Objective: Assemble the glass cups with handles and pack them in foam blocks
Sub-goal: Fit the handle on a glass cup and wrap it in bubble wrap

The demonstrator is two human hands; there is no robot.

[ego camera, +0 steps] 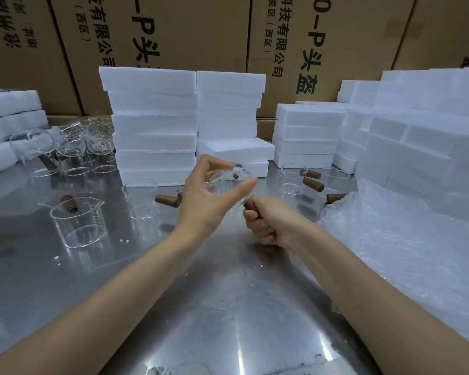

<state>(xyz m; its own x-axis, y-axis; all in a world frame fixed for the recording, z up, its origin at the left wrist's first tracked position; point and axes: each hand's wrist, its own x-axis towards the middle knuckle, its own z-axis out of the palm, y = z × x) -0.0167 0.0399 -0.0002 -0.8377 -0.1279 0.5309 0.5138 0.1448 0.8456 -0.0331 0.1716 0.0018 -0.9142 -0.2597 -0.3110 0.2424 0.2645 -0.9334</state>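
Gripping one glass cup (pixel 228 182), left hand (pixel 203 196); right hand (pixel 268 226) fists one, seemingly attached, wooden handle (pixel 251 205).

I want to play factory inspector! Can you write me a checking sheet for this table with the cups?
Surface: shiny metal table, white crumbs on it.
Job's things: glass cup held above the table; wooden handle at its side; more glass cups and loose handles around; foam blocks stacked behind.
Clutter: bubble wrap at right.
Hands: left hand grips the cup; right hand grips the handle.
Cables: nothing seen.
Surroundings: printed cardboard boxes behind.
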